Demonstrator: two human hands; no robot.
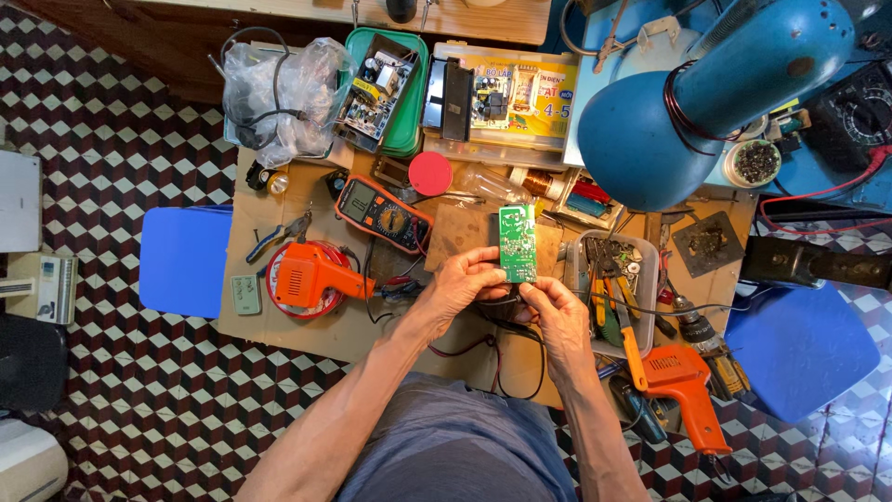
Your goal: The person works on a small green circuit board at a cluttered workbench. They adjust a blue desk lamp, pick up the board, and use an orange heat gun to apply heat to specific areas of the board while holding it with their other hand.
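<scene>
My lap in grey cloth (455, 446) sits closest, my forearms reaching out over it to the low cardboard-topped table (307, 330). My left hand (462, 284) and right hand (557, 311) meet at the table's near edge — fingers of both closed on a small green circuit board (518, 244), held upright between them, dark wires hanging below. Just left of my left hand lies an orange soldering gun (311, 276), with an orange-cased meter (383, 214) behind it. A second orange soldering gun (685, 386) rests by the right corner — beside a tray of pliers (615, 279). A blue lamp (697, 98) hangs over the far right side.
</scene>
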